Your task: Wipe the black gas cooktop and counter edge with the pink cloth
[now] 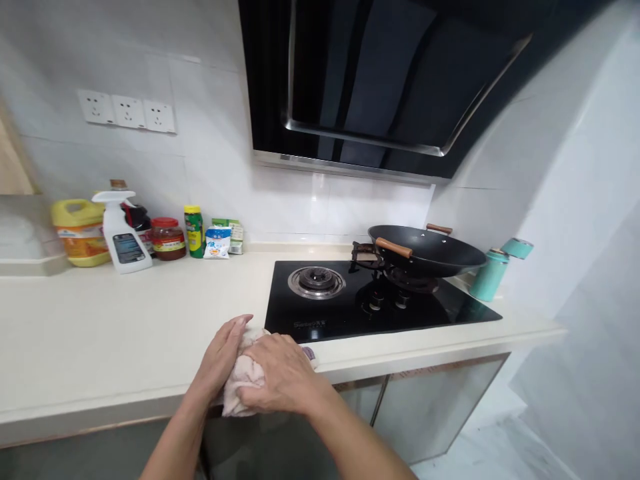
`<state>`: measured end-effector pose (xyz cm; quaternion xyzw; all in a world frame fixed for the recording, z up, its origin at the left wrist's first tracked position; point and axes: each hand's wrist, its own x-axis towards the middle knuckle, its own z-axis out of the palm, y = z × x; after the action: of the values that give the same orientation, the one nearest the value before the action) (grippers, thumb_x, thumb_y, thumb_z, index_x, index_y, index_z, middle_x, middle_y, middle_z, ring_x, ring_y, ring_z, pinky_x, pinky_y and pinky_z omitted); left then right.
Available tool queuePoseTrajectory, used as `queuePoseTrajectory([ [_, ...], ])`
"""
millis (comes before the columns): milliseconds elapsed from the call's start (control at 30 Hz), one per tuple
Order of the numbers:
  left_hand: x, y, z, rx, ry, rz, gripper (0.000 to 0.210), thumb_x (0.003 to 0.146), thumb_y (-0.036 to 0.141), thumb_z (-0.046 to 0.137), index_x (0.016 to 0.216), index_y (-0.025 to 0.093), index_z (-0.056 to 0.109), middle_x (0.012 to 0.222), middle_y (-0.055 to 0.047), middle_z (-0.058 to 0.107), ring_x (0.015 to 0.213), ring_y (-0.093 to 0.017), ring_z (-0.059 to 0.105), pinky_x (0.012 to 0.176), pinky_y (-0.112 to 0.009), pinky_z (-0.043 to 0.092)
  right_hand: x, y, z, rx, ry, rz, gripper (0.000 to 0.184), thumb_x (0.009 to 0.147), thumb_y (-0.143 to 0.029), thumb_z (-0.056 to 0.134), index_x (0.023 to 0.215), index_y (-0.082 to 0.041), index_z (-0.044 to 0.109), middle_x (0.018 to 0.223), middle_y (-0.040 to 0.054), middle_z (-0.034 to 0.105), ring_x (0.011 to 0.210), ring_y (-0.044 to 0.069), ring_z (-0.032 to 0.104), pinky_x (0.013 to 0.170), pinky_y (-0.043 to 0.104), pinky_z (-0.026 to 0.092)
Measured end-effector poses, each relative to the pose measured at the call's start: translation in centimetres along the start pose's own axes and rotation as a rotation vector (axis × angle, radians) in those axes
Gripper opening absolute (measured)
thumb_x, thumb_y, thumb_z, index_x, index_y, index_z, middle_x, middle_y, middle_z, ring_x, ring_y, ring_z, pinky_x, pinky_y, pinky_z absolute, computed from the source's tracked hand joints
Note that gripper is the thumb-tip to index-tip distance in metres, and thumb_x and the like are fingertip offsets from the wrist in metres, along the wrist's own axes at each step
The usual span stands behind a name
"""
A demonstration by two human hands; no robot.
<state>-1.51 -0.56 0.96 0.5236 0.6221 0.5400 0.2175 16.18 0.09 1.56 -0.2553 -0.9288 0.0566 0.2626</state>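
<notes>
A crumpled pale pink cloth lies at the front edge of the counter, by the near left corner of the hob, and part of it hangs over the edge. My right hand is closed on this cloth from above, fingers bent into its folds. Along the cloth's left side rests my left hand, its fingers stretched out and touching the fabric. A small purple patch shows just beyond my right hand; what it belongs to is partly hidden.
The black gas hob has an uncovered burner on its left and a wok on its right. Beside the wok stands a turquoise canister. A white spray bottle, jars and packets line the wall. The range hood hangs above.
</notes>
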Motion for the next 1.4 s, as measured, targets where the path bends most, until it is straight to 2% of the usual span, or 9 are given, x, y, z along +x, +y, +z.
queuePoseTrajectory([
  [167, -0.1, 0.4, -0.1, 0.067, 0.003, 0.022, 0.057, 0.090, 0.063, 0.041, 0.115, 0.021, 0.071, 0.133, -0.008, 0.069, 0.131, -0.028, 0.059, 0.119, -0.045, 0.039, -4.0, 1.3, -1.8, 0.051, 0.075, 0.105, 0.051, 0.073, -0.044, 0.076, 0.120, -0.032, 0.063, 0.108, 0.0009, 0.064, 0.100, 0.023, 0.057, 0.092, 0.038, 0.044],
  [367, -0.1, 0.6, 0.2, 0.091, -0.015, 0.008, 0.059, 0.088, 0.068, 0.042, 0.110, 0.023, 0.073, 0.128, -0.008, 0.072, 0.127, -0.031, 0.061, 0.116, -0.046, 0.043, -10.6, 6.3, -7.4, 0.434, 0.233, 0.532, 0.031, 0.076, -0.029, 0.064, 0.107, -0.028, 0.065, 0.092, -0.0033, 0.070, 0.081, 0.018, 0.063, 0.071, 0.028, 0.049],
  [500, -0.1, 0.4, 0.4, 0.129, -0.031, 0.028, 0.059, 0.089, 0.068, 0.041, 0.111, 0.023, 0.073, 0.128, -0.008, 0.072, 0.126, -0.031, 0.062, 0.115, -0.047, 0.042, -11.2, 11.1, -10.5, 0.236, 0.380, 0.669, 0.032, 0.082, -0.037, 0.062, 0.111, -0.025, 0.064, 0.097, -0.0004, 0.073, 0.087, 0.020, 0.066, 0.078, 0.031, 0.050],
  [633, -0.1, 0.2, 0.4, 0.145, -0.018, 0.062, 0.058, 0.090, 0.065, 0.041, 0.113, 0.022, 0.072, 0.128, -0.010, 0.072, 0.125, -0.031, 0.063, 0.113, -0.047, 0.044, -9.1, 14.2, -10.2, -0.013, 0.279, 0.750, 0.039, 0.085, -0.041, 0.060, 0.121, -0.028, 0.066, 0.113, 0.0035, 0.073, 0.106, 0.023, 0.065, 0.089, 0.036, 0.048],
  [833, -0.2, 0.3, 0.3, 0.149, 0.015, 0.048, 0.057, 0.092, 0.063, 0.039, 0.114, 0.024, 0.073, 0.131, -0.008, 0.071, 0.128, -0.030, 0.061, 0.115, -0.047, 0.043, -3.0, 11.7, -6.8, -0.091, 0.055, 0.496, 0.052, 0.085, -0.039, 0.059, 0.136, -0.027, 0.061, 0.145, 0.0058, 0.060, 0.131, 0.028, 0.053, 0.109, 0.047, 0.037],
  [967, 0.0, 0.4, 0.3, 0.118, 0.055, 0.015, 0.059, 0.091, 0.063, 0.038, 0.118, 0.021, 0.072, 0.135, -0.008, 0.068, 0.132, -0.029, 0.058, 0.117, -0.043, 0.042, 1.8, 7.9, -4.7, -0.046, -0.037, 0.372, 0.051, 0.078, -0.049, 0.067, 0.127, -0.039, 0.065, 0.139, -0.0042, 0.064, 0.122, 0.024, 0.059, 0.100, 0.037, 0.043],
  [1067, 0.4, 0.4, 0.2, 0.104, 0.050, -0.022, 0.060, 0.092, 0.061, 0.036, 0.120, 0.021, 0.070, 0.137, -0.007, 0.067, 0.133, -0.028, 0.057, 0.120, -0.043, 0.040, 3.6, 4.8, -3.5, -0.025, -0.120, 0.187, 0.048, 0.078, -0.055, 0.065, 0.123, -0.038, 0.067, 0.128, -0.0033, 0.069, 0.115, 0.024, 0.061, 0.093, 0.036, 0.044],
  [1233, 0.8, 0.3, -0.2, 0.107, 0.044, -0.040, 0.060, 0.093, 0.060, 0.034, 0.123, 0.020, 0.068, 0.139, -0.007, 0.066, 0.133, -0.028, 0.057, 0.120, -0.043, 0.039, 1.4, 1.9, -2.8, 0.070, -0.106, 0.007, 0.041, 0.080, -0.054, 0.066, 0.115, -0.034, 0.068, 0.118, -0.0026, 0.070, 0.113, 0.023, 0.059, 0.094, 0.035, 0.040],
  [1400, 1.0, 0.2, -0.4, 0.212, -0.014, -0.051, 0.066, 0.096, 0.062, 0.029, 0.129, 0.018, 0.066, 0.143, -0.010, 0.063, 0.137, -0.029, 0.053, 0.124, -0.046, 0.031, -3.5, 3.3, -4.3, 0.123, -0.049, 0.089, 0.045, 0.079, -0.053, 0.070, 0.120, -0.035, 0.066, 0.113, -0.0018, 0.069, 0.109, 0.022, 0.057, 0.094, 0.035, 0.037],
])
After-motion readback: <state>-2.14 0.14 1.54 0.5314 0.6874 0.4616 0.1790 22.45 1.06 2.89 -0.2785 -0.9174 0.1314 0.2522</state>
